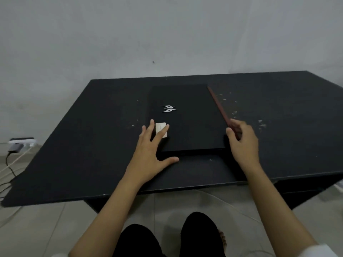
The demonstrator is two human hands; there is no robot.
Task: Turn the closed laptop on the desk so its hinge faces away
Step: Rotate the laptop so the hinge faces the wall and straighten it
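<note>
A closed black laptop (193, 117) lies in the middle of the black desk (89, 145), with a silver logo on its lid and a pale sticker near its left front. Its dark red hinge strip (218, 106) runs along the right side. My left hand (154, 151) lies flat at the laptop's left front corner, fingers spread over the sticker and thumb along the near edge. My right hand (242, 143) is at the right front corner, fingers curled at the red strip. Whether it grips the edge is unclear.
The desk stands against a grey wall, its near edge just above my knees. White scuffs (261, 124) mark the top to the right of the laptop. A power strip with a charger and cables (20, 143) lies on the floor at the left.
</note>
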